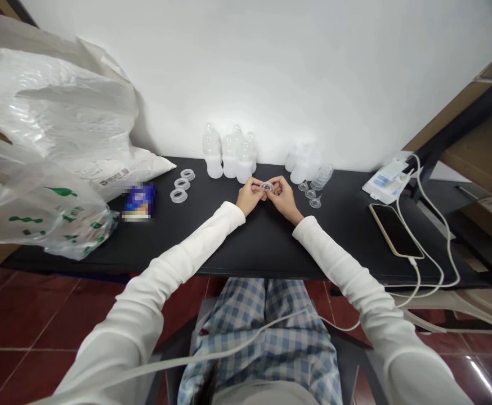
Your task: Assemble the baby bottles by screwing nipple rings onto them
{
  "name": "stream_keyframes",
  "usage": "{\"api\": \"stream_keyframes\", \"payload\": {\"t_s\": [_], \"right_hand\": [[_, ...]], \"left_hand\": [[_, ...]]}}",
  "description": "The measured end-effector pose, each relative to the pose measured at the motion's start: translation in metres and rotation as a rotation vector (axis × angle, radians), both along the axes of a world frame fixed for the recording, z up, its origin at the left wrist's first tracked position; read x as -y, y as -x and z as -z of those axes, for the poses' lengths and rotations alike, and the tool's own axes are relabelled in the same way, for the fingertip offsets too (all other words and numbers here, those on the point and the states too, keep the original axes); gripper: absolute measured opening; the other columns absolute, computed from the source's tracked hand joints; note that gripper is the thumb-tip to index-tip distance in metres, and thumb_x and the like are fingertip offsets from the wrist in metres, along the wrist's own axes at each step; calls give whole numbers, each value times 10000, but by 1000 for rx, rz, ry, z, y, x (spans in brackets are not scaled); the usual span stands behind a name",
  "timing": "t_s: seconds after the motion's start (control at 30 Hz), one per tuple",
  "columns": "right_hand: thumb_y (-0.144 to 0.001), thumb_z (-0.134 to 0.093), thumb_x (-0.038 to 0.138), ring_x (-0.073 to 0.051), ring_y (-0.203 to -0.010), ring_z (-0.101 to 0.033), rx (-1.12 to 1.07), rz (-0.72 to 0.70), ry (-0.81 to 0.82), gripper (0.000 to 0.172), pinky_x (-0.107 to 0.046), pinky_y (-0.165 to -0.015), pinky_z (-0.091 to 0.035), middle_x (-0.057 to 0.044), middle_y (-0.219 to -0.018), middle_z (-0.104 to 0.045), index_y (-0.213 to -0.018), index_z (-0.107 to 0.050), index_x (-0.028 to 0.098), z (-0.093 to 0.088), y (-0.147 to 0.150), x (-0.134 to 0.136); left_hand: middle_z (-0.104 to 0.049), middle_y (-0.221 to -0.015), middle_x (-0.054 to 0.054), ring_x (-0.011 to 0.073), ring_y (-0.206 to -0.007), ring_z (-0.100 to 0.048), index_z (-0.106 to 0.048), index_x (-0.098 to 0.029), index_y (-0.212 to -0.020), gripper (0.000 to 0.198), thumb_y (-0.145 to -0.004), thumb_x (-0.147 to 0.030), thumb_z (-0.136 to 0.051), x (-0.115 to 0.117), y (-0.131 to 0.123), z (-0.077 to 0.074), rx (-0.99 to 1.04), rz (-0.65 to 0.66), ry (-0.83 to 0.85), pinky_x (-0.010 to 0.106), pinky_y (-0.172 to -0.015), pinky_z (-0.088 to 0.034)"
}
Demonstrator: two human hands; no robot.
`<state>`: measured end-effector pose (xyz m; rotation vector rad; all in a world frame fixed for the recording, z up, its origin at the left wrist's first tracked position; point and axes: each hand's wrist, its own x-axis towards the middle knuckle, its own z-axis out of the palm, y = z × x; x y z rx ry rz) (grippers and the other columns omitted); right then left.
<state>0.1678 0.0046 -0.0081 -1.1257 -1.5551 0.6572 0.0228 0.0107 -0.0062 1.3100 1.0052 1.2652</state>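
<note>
I hold a small clear ring (266, 185) between both hands, just above the black table (263, 247), a little past its middle. My left hand (250, 197) pinches the ring's nine o'clock side with thumb and fingertips closed on it. My right hand (283, 197) pinches the three o'clock side the same way, fingers curled in tight. The two hands almost touch around it. Whether something sits inside the ring is too small to tell.

At twelve o'clock from my hands, a cluster of clear bottles (229, 157) stands upright against the wall. At one o'clock, more bottles (305, 164) lie bunched together, and near my right hand at two o'clock a few clear teats (311, 194) sit on the table. At ten o'clock, three loose rings (182, 184) lie in a short row, well apart from my left hand. A blue pack (139, 201) lies at nine o'clock, and beyond it big plastic bags (39, 140) heap over the table's edge.

At three o'clock, a phone (395, 229) lies face up with a white cable (429, 247) plugged in. A white box (387, 180) rests beyond it at two o'clock.
</note>
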Motion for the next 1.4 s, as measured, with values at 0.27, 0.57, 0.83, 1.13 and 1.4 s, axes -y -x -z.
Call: {"api": "stream_keyframes", "payload": {"t_s": [0.27, 0.57, 0.83, 1.13, 1.4], "right_hand": [[-888, -625, 505, -119, -635, -471, 65, -9, -83, 280, -270, -631, -416, 47, -687, -503, -921, -574, 231, -10, -3, 9], [-890, -604, 515, -117, -597, -429, 55, 24, -96, 293, -271, -596, -374, 56, -645, -458, -839, -518, 240, -9, 1, 9], [-798, -663, 691, -123, -710, -547, -179, -88, 23, 589, -288, -684, -508, 12, -899, -583, -1162, -482, 265, -1, -4, 1], [-788, -686, 649, -138, -757, -572, -255, -97, 68, 436, -272, -653, -492, 3, -849, -626, -893, -591, 237, -11, -9, 1], [-921, -546, 417, -194, -844, -519, 78, 586, -434, 189, -396, -819, -508, -53, -937, -500, -935, -484, 238, -31, -24, 9]], "left_hand": [[-687, -649, -55, 90, -567, -669, -540, -187, -888, 214, -806, -149, -734, 5, 0, -5, -5, 39, -62, 217, -611, -561], [-678, -640, -45, 98, -573, -673, -539, -192, -882, 317, -785, -328, -808, 0, -1, 2, 50, 94, -45, 225, -616, -577], [-687, -923, 14, 101, -723, -684, -570, -197, -933, 323, -765, -345, -803, -5, 1, 4, 151, 34, -139, 260, -727, -608], [-660, -1046, 19, 99, -790, -658, -590, -224, -1036, 280, -785, -194, -710, -5, -5, -3, 93, 92, -205, 265, -785, -581], [-633, -1175, 107, 184, -979, -653, -525, -194, -1121, 415, -770, -163, -745, -36, -61, 2, -121, -44, -111, 357, -909, -535]]}}
